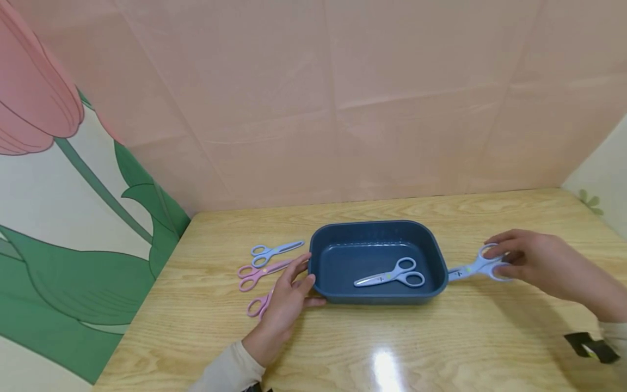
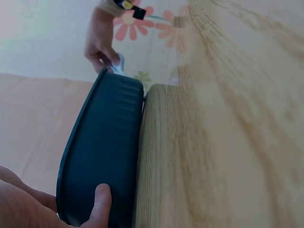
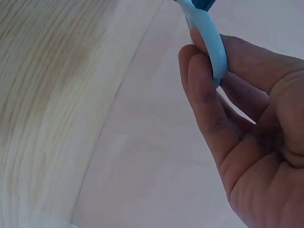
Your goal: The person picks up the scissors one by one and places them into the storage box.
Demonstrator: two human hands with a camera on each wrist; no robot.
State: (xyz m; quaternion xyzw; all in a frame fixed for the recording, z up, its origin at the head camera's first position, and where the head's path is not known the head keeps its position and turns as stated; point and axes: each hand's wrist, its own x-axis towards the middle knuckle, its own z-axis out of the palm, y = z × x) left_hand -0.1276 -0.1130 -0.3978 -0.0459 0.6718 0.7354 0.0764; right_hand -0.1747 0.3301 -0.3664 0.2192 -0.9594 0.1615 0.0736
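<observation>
A dark blue rectangular tray (image 1: 377, 298) stands on the table. My left hand (image 1: 284, 299) holds its near left corner; in the left wrist view, one digit lies along the tray's outer wall (image 2: 111, 128). Inside the tray lies a pair of light blue scissors (image 1: 392, 276), handles to the right. Just right of the tray, my right hand (image 1: 531, 267) pinches another pair of light blue scissors (image 1: 472, 269) by the handle loops. Their blades point left toward the tray's right rim, where the tips are hidden. One loop (image 3: 213, 45) shows between thumb and fingers in the right wrist view.
Left of the tray lie light blue scissors (image 1: 276, 251), pink scissors (image 1: 254, 274) and a second pink pair (image 1: 258, 306) partly covered by my left hand. Behind the wooden table (image 1: 514, 218) rises a pink cloth backdrop (image 1: 392, 136). A tulip-printed panel (image 1: 83, 261) stands at the left.
</observation>
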